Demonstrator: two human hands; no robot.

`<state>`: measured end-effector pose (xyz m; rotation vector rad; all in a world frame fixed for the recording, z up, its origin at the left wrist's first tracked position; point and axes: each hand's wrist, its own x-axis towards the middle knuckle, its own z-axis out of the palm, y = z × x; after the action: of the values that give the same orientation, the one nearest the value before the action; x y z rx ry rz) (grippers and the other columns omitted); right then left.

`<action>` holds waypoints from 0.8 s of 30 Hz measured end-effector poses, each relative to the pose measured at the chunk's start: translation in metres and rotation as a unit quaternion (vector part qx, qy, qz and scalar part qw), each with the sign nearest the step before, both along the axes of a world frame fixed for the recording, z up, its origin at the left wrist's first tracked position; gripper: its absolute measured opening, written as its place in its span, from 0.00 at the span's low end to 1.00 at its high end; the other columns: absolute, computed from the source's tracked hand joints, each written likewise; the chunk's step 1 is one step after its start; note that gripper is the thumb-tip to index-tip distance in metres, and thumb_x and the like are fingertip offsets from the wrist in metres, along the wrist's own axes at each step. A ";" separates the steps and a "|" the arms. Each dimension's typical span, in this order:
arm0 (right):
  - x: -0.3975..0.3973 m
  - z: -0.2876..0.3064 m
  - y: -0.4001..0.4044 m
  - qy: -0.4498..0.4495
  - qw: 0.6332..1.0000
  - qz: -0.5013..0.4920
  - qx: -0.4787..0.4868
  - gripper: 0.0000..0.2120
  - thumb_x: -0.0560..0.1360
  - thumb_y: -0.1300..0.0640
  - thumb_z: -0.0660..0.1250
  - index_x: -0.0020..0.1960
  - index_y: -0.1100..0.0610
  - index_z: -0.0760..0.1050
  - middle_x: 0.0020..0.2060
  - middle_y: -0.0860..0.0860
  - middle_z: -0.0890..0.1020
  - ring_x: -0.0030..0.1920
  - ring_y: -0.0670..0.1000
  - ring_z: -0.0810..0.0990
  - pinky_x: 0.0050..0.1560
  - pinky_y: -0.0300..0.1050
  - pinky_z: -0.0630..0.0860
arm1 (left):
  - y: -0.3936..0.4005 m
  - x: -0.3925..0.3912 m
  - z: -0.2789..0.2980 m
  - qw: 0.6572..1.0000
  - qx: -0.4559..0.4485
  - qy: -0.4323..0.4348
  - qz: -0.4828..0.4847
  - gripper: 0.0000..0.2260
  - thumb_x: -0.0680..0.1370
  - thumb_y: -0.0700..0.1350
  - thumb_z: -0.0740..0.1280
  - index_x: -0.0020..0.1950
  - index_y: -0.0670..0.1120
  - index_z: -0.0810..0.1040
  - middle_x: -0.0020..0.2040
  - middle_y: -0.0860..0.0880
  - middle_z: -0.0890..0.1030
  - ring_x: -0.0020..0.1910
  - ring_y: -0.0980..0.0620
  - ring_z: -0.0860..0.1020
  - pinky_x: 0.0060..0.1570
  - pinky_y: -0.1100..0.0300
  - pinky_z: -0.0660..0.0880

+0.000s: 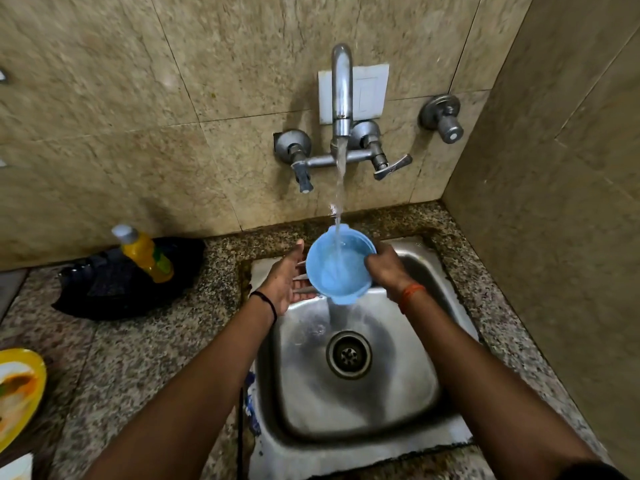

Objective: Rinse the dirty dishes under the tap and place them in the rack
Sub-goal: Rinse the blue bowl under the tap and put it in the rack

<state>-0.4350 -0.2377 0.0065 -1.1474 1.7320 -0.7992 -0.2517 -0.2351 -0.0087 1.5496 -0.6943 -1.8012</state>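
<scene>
Mid-frame, your right hand (384, 268) grips the blue bowl's (341, 265) rim; left hand (287, 278) wide beside it. Light, stiff plastic, wet and slippery, so keep that rim pinch firm.

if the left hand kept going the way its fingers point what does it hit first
Probably the tiled wall behind the sink. The open left hand points up and away beside the blue bowl, touching its side; depth is unclear, so the counter's back edge might come first.
</scene>
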 end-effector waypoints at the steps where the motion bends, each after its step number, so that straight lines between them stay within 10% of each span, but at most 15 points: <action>1: -0.003 -0.004 0.000 0.001 1.000 -0.005 0.008 0.19 0.67 0.64 0.57 0.54 0.55 0.79 0.49 0.56 0.82 0.53 0.58 0.80 0.50 0.47 0.75 | 0.001 0.001 0.002 1.000 -0.002 -0.006 0.001 0.20 0.77 0.64 0.59 0.53 0.50 0.77 0.53 0.44 0.81 0.46 0.45 0.81 0.39 0.54 0.78; 13: -0.008 -0.009 -0.001 0.042 0.998 -0.036 -0.004 0.20 0.70 0.68 0.57 0.58 0.59 0.78 0.52 0.57 0.82 0.53 0.58 0.79 0.49 0.45 0.73 | 0.009 0.002 0.004 0.995 -0.028 -0.074 -0.053 0.14 0.78 0.53 0.64 0.59 0.48 0.78 0.55 0.45 0.81 0.50 0.47 0.80 0.55 0.49 0.75; 18: -0.007 -0.015 0.000 -0.078 0.996 0.009 0.048 0.21 0.70 0.69 0.55 0.56 0.54 0.77 0.48 0.57 0.81 0.45 0.59 0.79 0.36 0.48 0.78 | 0.017 -0.005 0.010 0.991 -0.086 -0.093 -0.042 0.10 0.78 0.44 0.67 0.59 0.51 0.76 0.50 0.48 0.81 0.42 0.52 0.79 0.42 0.60 0.76; 24: -0.015 -0.025 -0.005 -0.055 0.989 -0.134 0.031 0.20 0.70 0.67 0.57 0.58 0.56 0.79 0.52 0.57 0.82 0.53 0.61 0.80 0.55 0.58 0.79 | 0.022 -0.004 -0.003 0.852 -0.367 -0.353 -0.125 0.21 0.72 0.47 0.74 0.63 0.48 0.77 0.61 0.50 0.78 0.58 0.53 0.77 0.56 0.62 0.72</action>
<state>-0.4502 -0.2426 -0.0187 -0.8222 1.8268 -0.9465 -0.2554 -0.2130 -0.0120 1.5621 -1.7583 -0.8447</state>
